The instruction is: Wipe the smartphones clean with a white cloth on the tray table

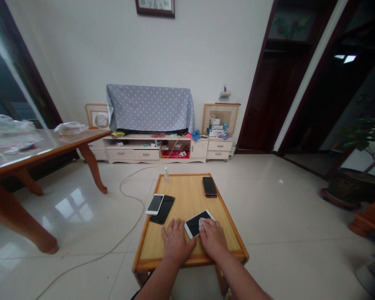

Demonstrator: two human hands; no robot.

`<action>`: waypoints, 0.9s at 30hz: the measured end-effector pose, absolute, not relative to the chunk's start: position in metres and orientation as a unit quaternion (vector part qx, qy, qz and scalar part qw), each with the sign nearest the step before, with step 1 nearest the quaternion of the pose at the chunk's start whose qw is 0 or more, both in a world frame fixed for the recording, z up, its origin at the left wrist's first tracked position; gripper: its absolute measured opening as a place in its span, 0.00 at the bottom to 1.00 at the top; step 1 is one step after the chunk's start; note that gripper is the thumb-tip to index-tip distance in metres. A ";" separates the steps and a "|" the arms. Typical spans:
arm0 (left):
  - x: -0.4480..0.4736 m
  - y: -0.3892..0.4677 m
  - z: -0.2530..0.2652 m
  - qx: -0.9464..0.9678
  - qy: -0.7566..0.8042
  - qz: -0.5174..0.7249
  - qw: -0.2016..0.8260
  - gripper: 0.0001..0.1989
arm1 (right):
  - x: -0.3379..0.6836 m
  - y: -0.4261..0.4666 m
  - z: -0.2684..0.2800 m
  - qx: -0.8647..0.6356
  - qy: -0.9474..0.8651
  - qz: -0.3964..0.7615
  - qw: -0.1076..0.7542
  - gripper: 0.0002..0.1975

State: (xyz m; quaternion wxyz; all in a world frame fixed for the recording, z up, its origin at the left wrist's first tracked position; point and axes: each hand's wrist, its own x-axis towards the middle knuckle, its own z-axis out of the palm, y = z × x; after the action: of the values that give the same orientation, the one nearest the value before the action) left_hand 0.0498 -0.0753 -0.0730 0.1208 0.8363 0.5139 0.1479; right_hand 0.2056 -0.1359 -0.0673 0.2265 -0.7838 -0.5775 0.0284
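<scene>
A white phone with a dark screen (193, 225) lies at a slant on the small wooden table (187, 187). My left hand (176, 241) rests flat on the tabletop, fingers spread, its thumb at the phone's lower edge. With bent fingers my right hand (213, 238) presses a small whitish cloth or tissue (201, 221) onto the screen. To the left, another white phone (155, 204) partly overlaps a black phone or case (165, 210). Farther right lies a dark phone (209, 186) on top of something with a reddish edge. A small clear bottle (166, 176) stands at the far left corner.
A larger wooden table (93, 134) with plastic bags stands at left. A cable (125, 239) runs across the tiled floor. Against the wall is a low white cabinet (198, 151) below a cloth-covered shape (150, 108). A potted plant (356, 185) stands at right.
</scene>
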 end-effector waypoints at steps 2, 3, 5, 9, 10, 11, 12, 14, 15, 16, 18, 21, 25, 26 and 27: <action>0.049 -0.074 -0.076 0.835 0.517 0.147 0.119 0.34 | 0.191 -0.141 -0.064 -0.761 -0.612 0.037 0.213 0.19; 0.049 -0.073 -0.078 0.834 0.519 0.144 0.118 0.32 | 0.185 -0.143 -0.063 -0.748 -0.629 0.042 0.208 0.19; 0.049 -0.073 -0.079 0.832 0.523 0.141 0.119 0.30 | 0.178 -0.147 -0.061 -0.727 -0.654 0.048 0.203 0.18; 0.048 -0.074 -0.078 0.831 0.522 0.154 0.118 0.32 | 0.191 -0.146 -0.060 -0.747 -0.630 0.039 0.209 0.20; 0.048 -0.074 -0.077 0.831 0.521 0.155 0.119 0.33 | 0.197 -0.144 -0.061 -0.760 -0.614 0.036 0.210 0.21; 0.048 -0.074 -0.077 0.833 0.518 0.155 0.120 0.34 | 0.202 -0.143 -0.061 -0.772 -0.599 0.034 0.210 0.21; 0.047 -0.074 -0.077 0.834 0.516 0.154 0.122 0.35 | 0.204 -0.143 -0.062 -0.780 -0.589 0.034 0.208 0.22; 0.046 -0.073 -0.078 0.834 0.515 0.152 0.125 0.35 | 0.201 -0.145 -0.065 -0.781 -0.589 0.041 0.203 0.22; 0.046 -0.073 -0.079 0.834 0.516 0.152 0.124 0.35 | 0.197 -0.147 -0.067 -0.772 -0.601 0.048 0.202 0.23; 0.045 -0.073 -0.080 0.834 0.517 0.151 0.121 0.34 | 0.191 -0.149 -0.069 -0.758 -0.618 0.057 0.201 0.23; 0.045 -0.072 -0.082 0.834 0.520 0.147 0.113 0.33 | 0.181 -0.154 -0.071 -0.727 -0.654 0.078 0.197 0.24; 0.045 -0.072 -0.082 0.833 0.524 0.144 0.107 0.32 | 0.183 -0.156 -0.068 -0.715 -0.668 0.096 0.180 0.25; 0.048 -0.073 -0.079 0.832 0.525 0.145 0.103 0.34 | 0.199 -0.149 -0.059 -0.782 -0.596 0.070 0.171 0.26; 0.048 -0.072 -0.079 0.832 0.526 0.142 0.102 0.35 | 0.199 -0.148 -0.059 -0.794 -0.579 0.064 0.174 0.26; 0.048 -0.072 -0.079 0.833 0.527 0.137 0.100 0.34 | 0.197 -0.148 -0.059 -0.798 -0.573 0.063 0.179 0.26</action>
State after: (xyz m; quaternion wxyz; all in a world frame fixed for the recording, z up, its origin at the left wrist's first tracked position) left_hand 0.0484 -0.0718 -0.0792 0.0995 0.8329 0.5267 0.1373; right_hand 0.1967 -0.1483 -0.0589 0.1793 -0.7975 -0.5725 0.0630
